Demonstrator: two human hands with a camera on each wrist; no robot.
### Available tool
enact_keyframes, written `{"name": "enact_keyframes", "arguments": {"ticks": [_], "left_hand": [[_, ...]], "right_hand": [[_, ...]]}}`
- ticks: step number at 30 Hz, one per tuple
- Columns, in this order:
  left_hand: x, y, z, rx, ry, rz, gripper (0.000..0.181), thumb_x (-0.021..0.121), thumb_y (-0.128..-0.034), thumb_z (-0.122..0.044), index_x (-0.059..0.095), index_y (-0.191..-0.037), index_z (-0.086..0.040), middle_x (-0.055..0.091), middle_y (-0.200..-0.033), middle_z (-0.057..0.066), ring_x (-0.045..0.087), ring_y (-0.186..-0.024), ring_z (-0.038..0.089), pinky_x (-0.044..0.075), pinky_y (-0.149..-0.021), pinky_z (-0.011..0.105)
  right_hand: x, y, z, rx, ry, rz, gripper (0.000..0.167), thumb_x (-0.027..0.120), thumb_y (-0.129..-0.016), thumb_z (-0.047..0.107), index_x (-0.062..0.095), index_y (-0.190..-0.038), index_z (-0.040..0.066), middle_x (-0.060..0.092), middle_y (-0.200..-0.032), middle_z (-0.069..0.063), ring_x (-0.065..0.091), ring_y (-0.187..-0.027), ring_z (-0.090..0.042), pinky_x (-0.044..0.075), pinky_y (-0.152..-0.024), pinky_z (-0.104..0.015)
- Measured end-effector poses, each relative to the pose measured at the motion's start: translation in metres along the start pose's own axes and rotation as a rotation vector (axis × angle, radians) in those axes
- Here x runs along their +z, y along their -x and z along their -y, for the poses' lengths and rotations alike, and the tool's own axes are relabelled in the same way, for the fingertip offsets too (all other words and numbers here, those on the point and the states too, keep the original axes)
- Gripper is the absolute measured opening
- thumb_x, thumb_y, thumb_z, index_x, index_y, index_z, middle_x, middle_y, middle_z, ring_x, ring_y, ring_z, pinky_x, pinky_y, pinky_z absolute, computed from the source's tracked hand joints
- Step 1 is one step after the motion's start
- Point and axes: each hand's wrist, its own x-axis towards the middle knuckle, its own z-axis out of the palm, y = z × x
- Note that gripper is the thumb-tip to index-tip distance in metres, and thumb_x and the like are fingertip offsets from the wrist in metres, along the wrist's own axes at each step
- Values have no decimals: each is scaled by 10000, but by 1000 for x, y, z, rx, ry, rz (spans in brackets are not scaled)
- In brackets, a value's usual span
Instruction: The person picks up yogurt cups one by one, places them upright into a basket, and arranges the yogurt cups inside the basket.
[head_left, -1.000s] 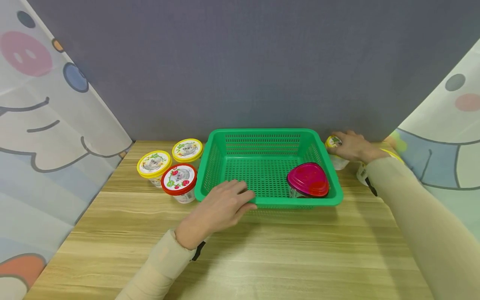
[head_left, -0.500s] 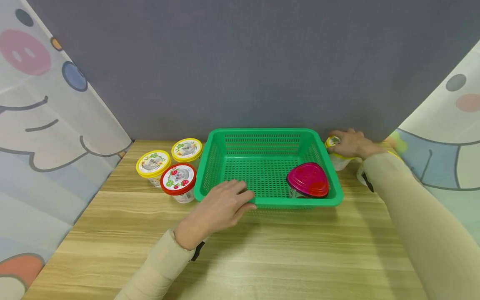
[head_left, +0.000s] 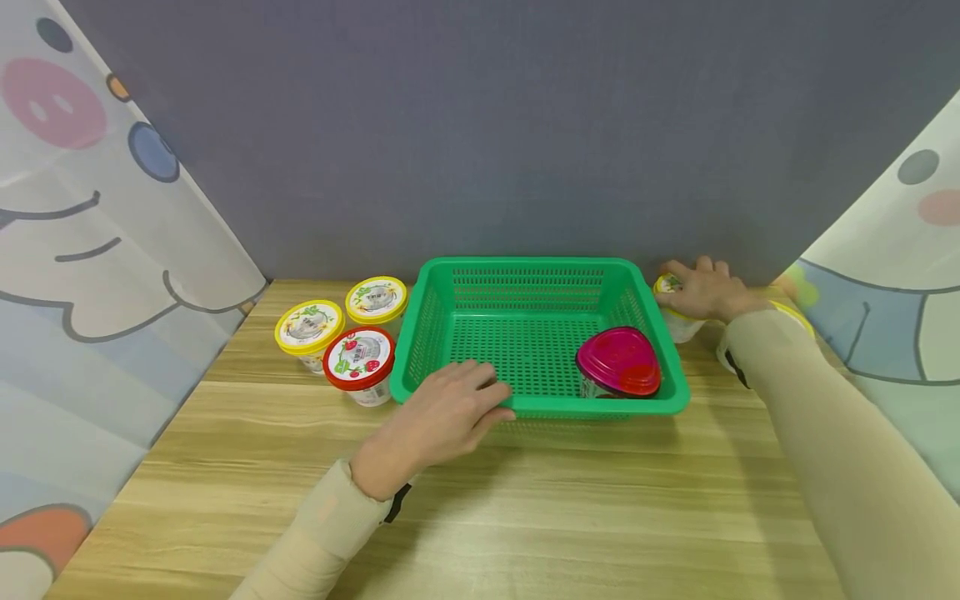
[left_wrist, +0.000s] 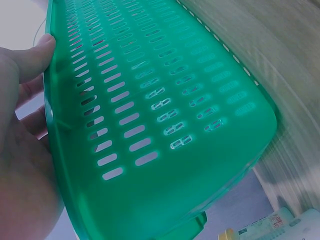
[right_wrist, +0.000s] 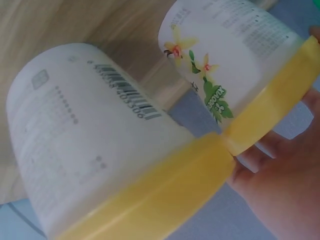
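Observation:
A green perforated basket (head_left: 525,406) stands mid-table, with a tub under a magenta lid (head_left: 619,360) inside at its front right corner. My left hand (head_left: 442,412) grips the basket's front rim; in the left wrist view its thumb lies over the rim (left_wrist: 54,125) and the fingers are behind. Right of the basket, my right hand (head_left: 705,290) holds a yellow-lidded tub (head_left: 681,325) by its lid. The right wrist view shows that tub (right_wrist: 235,55) with the fingers at its lid edge, and a second yellow-lidded tub (right_wrist: 90,130) beside it, lids touching.
Left of the basket stand two yellow-lidded tubs (head_left: 308,325) (head_left: 377,300) and a red-lidded tub (head_left: 360,358). The second right-hand tub (head_left: 792,315) is partly behind my right sleeve. A grey panel (head_left: 480,125) rises behind the wooden table (head_left: 525,517), with cartoon-printed sheets at both sides.
Both hands have stayed almost in place. The right hand's fingers have shifted slightly on the tub, and the view has moved a little.

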Motion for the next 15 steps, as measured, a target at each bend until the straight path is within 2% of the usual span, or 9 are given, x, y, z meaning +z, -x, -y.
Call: {"name": "enact_keyframes", "arguments": {"ticks": [7, 15], "left_hand": [[2, 0, 0, -1, -3, 4, 172, 700, -978, -288, 621, -888, -164, 460, -779, -46, 424, -702, 139, 389, -637, 261], [1, 1, 0, -5, -10, 7, 172, 697, -980, -290, 618, -889, -168, 452, -778, -50, 418, -701, 136, 381, -638, 256]], "right_hand": [[4, -1, -2, 10, -5, -14, 746, 411, -993, 621, 303, -1499, 83, 281, -1281, -390, 277, -1171, -584, 349, -889, -732], [2, 2, -3, 14, -30, -31, 750, 435, -983, 618, 316, -1493, 81, 291, -1242, -368, 285, -1142, -557, 357, -864, -701]]}}
